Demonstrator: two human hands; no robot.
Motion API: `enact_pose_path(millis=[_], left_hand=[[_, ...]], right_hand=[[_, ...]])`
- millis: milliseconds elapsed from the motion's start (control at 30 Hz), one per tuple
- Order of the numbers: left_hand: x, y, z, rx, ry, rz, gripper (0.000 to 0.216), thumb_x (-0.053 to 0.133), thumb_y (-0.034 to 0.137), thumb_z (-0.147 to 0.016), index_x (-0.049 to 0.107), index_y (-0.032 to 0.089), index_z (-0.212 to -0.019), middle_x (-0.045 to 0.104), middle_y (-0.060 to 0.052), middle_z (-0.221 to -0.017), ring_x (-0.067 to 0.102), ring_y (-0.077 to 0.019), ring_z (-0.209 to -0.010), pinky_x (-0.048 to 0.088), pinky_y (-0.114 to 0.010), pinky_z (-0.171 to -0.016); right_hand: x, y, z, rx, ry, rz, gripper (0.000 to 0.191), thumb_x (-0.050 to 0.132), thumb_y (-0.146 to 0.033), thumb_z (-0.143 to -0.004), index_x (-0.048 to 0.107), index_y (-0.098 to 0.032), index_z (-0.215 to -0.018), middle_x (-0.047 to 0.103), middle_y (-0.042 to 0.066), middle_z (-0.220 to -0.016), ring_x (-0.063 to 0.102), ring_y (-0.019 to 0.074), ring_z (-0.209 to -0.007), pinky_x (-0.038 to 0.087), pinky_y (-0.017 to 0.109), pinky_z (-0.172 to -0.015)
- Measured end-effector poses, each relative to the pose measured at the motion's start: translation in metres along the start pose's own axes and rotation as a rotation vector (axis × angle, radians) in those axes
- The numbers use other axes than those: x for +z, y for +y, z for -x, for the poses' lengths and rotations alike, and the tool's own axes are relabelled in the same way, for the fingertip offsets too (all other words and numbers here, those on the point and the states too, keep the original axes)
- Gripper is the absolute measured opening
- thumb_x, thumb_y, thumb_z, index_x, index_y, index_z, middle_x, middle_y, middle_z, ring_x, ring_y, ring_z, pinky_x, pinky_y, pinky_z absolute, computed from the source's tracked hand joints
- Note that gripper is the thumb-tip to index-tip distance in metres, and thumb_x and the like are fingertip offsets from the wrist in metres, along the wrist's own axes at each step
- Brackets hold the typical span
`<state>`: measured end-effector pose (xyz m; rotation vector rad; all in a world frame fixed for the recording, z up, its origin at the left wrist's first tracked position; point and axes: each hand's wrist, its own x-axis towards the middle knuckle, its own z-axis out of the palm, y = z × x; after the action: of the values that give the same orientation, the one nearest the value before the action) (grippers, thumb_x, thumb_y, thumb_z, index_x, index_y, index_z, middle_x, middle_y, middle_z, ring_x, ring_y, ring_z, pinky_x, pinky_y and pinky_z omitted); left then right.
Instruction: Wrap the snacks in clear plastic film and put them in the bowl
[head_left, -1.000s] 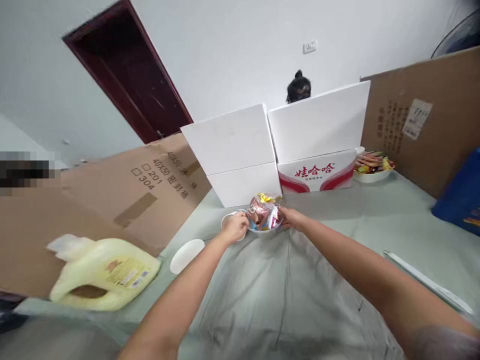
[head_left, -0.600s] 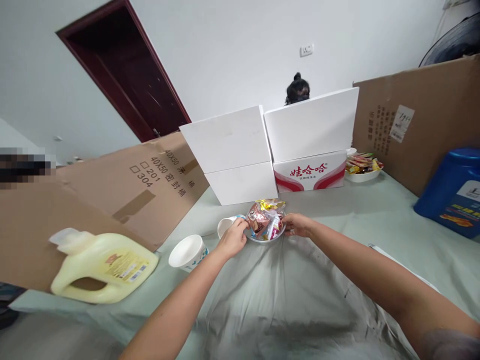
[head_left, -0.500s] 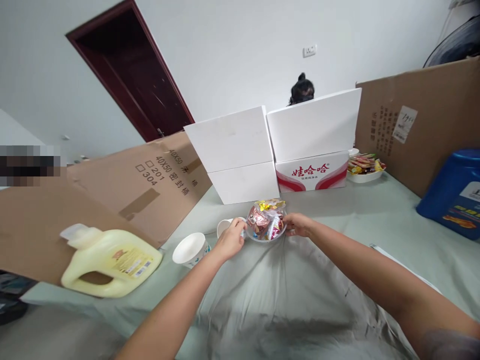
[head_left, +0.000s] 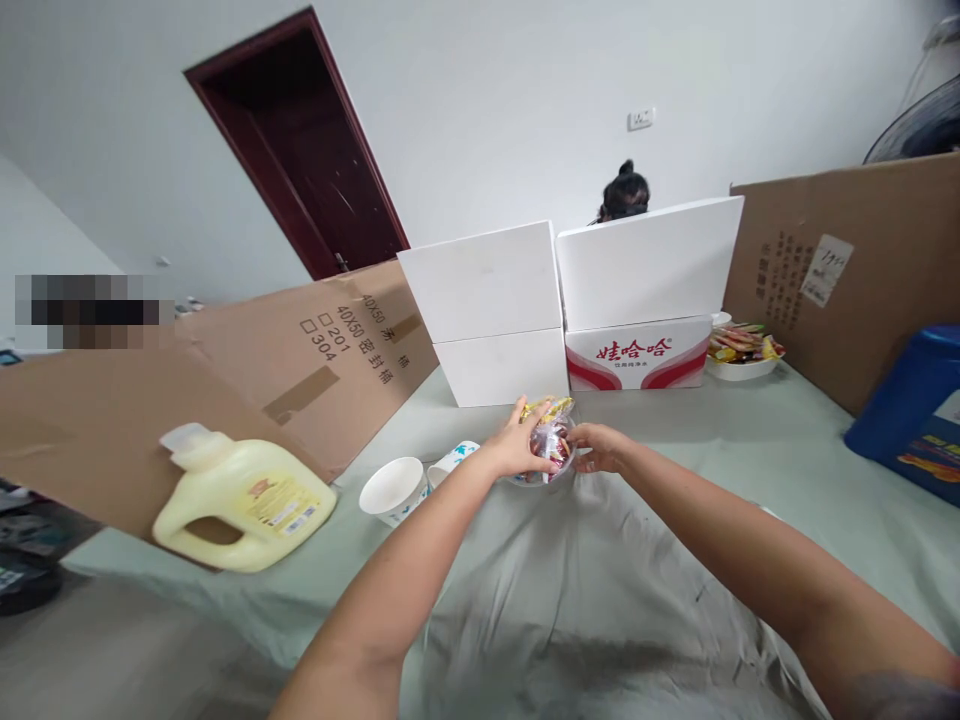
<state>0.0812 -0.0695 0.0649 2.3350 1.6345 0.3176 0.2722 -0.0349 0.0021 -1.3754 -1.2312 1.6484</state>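
Both forearms reach straight out from the bottom edge and meet at a small bowl [head_left: 541, 478] heaped with wrapped snacks [head_left: 550, 432], which sits on the pale green cloth [head_left: 675, 560] near the middle of the view. The left hand [head_left: 516, 450] comes in from seven o'clock, wrist level, palm down, its fingers spread loosely over the left side of the snack pile and resting on it; whether they grasp a packet cannot be told. The right hand [head_left: 600, 447] comes in from five o'clock, fingers curled against the bowl's right rim.

At nine o'clock from the bowl lie two paper cups [head_left: 395, 487], and farther that way a yellow jug [head_left: 244, 500] on its side. White foam boxes [head_left: 570, 310] stand at twelve o'clock.
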Motion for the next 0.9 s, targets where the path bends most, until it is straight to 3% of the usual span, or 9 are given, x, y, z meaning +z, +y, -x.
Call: enact_pose_path(millis=[67, 167, 267, 333, 433, 533, 700, 800, 900], left_hand=[[0.014, -0.006, -0.006, 0.047, 0.051, 0.126, 0.106, 0.088, 0.036, -0.057, 0.033, 0.034, -0.148, 0.009, -0.012, -0.162, 0.045, -0.0355, -0.134, 0.042, -0.045, -0.107], [0.029, -0.017, 0.003, 0.120, 0.312, 0.188, 0.097, 0.087, 0.027, -0.059, 0.039, 0.032, -0.143, 0.014, -0.011, -0.159, 0.038, -0.0323, -0.139, 0.038, -0.045, -0.111], [0.040, -0.026, 0.023, 0.119, 0.588, 0.192, 0.094, 0.086, 0.022, -0.061, 0.038, 0.031, -0.141, 0.018, -0.011, -0.155, 0.031, -0.0321, -0.143, 0.036, -0.047, -0.113], [0.051, -0.029, 0.035, 0.039, 0.672, 0.182, 0.091, 0.084, 0.023, -0.064, 0.037, 0.031, -0.141, 0.017, -0.011, -0.155, 0.033, -0.0331, -0.142, 0.039, -0.048, -0.111], [0.072, -0.032, 0.044, -0.132, 0.571, 0.125, 0.083, 0.078, 0.021, -0.072, 0.037, 0.031, -0.143, 0.013, -0.013, -0.156, 0.044, -0.0359, -0.134, 0.046, -0.050, -0.103], [0.087, -0.033, 0.045, -0.206, 0.446, 0.039, 0.076, 0.072, 0.021, -0.077, 0.038, 0.029, -0.144, 0.012, -0.015, -0.157, 0.048, -0.0368, -0.131, 0.047, -0.050, -0.101], [0.080, -0.032, 0.035, -0.225, 0.301, -0.099, 0.075, 0.071, 0.038, -0.078, 0.039, 0.025, -0.145, 0.017, -0.017, -0.158, 0.041, -0.0392, -0.135, 0.042, -0.049, -0.104], [0.073, -0.031, 0.028, -0.241, 0.230, -0.173, 0.074, 0.069, 0.046, -0.079, 0.041, 0.027, -0.145, 0.017, -0.015, -0.160, 0.045, -0.0403, -0.129, 0.042, -0.051, -0.101], [0.071, -0.030, 0.022, -0.244, 0.203, -0.215, 0.074, 0.068, 0.052, -0.078, 0.043, 0.031, -0.144, 0.018, -0.012, -0.161, 0.044, -0.0416, -0.128, 0.041, -0.053, -0.100]], right_hand=[[0.000, -0.007, 0.003, -0.094, 0.065, 0.078, 0.017, 0.062, -0.027, -0.069, 0.053, -0.020, -0.081, 0.058, 0.003, -0.076, 0.056, 0.0149, -0.062, 0.048, 0.029, -0.058], [0.005, -0.024, 0.005, -0.272, 0.128, 0.218, 0.016, 0.063, -0.028, -0.070, 0.050, -0.021, -0.074, 0.058, 0.001, -0.074, 0.057, 0.0154, -0.069, 0.046, 0.027, -0.062], [0.019, -0.044, 0.001, -0.443, 0.145, 0.399, 0.018, 0.069, -0.026, -0.066, 0.052, -0.021, -0.068, 0.062, 0.001, -0.078, 0.060, 0.0201, -0.085, 0.045, 0.030, -0.076], [0.028, -0.054, -0.003, -0.535, 0.151, 0.540, 0.021, 0.074, -0.020, -0.059, 0.054, -0.020, -0.062, 0.065, 0.003, -0.085, 0.056, 0.0258, -0.105, 0.040, 0.035, -0.090], [0.037, -0.060, -0.009, -0.622, 0.147, 0.734, 0.023, 0.077, -0.014, -0.057, 0.055, -0.020, -0.055, 0.067, 0.007, -0.095, 0.042, 0.0314, -0.127, 0.027, 0.041, -0.104], [0.032, -0.059, -0.012, -0.660, 0.156, 0.861, 0.019, 0.077, -0.018, -0.063, 0.059, -0.020, -0.059, 0.066, 0.011, -0.108, 0.038, 0.0323, -0.131, 0.022, 0.043, -0.107], [0.004, -0.053, -0.016, -0.674, 0.277, 0.906, 0.019, 0.078, -0.016, -0.061, 0.061, -0.020, -0.064, 0.050, 0.009, -0.139, 0.035, 0.0356, -0.130, 0.025, 0.045, -0.107], [-0.017, -0.048, -0.023, -0.640, 0.380, 0.862, 0.021, 0.078, -0.016, -0.060, 0.058, -0.020, -0.065, 0.051, 0.008, -0.136, 0.039, 0.0337, -0.126, 0.031, 0.043, -0.105], [-0.039, -0.043, -0.029, -0.579, 0.512, 0.785, 0.019, 0.075, -0.022, -0.063, 0.056, -0.021, -0.067, 0.057, 0.009, -0.120, 0.046, 0.0296, -0.117, 0.037, 0.039, -0.099]])
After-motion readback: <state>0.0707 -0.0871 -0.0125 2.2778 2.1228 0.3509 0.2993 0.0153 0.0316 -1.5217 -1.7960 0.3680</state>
